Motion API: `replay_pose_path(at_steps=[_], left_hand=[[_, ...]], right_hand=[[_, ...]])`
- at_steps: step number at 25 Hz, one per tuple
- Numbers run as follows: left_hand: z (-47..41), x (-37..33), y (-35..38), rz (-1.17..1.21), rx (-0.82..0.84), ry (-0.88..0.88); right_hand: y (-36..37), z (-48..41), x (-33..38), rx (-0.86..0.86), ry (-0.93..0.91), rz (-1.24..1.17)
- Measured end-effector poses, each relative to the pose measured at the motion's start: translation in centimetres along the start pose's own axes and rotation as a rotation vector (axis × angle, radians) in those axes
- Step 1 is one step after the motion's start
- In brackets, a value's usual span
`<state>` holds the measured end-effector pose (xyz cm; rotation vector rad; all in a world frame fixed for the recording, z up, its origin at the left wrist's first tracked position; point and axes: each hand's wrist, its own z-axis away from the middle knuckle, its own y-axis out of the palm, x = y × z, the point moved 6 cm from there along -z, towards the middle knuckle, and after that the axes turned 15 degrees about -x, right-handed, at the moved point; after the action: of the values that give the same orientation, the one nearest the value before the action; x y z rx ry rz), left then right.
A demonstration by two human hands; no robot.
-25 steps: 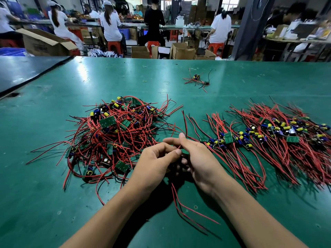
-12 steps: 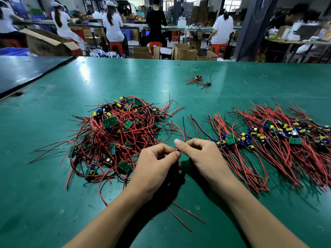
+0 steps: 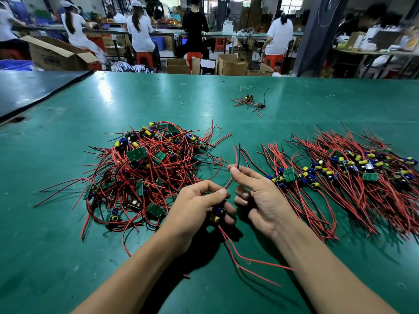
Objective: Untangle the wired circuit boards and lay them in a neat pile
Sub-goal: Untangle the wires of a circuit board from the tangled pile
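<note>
1. Red and black leads (image 3: 237,156) are pinched between the thumb and forefinger of the right hand (image 3: 263,200); its remaining fingers are loosely curled and nothing else is held by them.
2. A small circuit board (image 3: 217,214), fitted with blue and yellow capacitors, is gripped in the curled fingers of the left hand (image 3: 195,209). A red wire is also nipped between that hand's thumb and forefinger, just above the board.
3. Two trailing red wires (image 3: 260,262) are seen running from under the board toward the person, across the green table mat (image 3: 68,245).
4. Left of the board, a tangled heap (image 3: 147,173) of boards and wires is spread on the mat.
5. Right of the board, a sorted pile (image 3: 340,177) is laid out with its wires roughly parallel.
6. Well beyond the board, a stray cluster (image 3: 249,102) is left alone, with a rubber band (image 3: 183,102) also lying there.
</note>
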<state>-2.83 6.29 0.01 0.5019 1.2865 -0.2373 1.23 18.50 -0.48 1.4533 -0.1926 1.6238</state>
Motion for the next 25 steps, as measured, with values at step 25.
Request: replay_pose_path(at_steps=[25], left_hand=[[-0.2,0.2,-0.2,-0.106,0.02,0.139]], right_hand=[[-0.8,-1.0,1.8,0.026,-0.498,0.636]])
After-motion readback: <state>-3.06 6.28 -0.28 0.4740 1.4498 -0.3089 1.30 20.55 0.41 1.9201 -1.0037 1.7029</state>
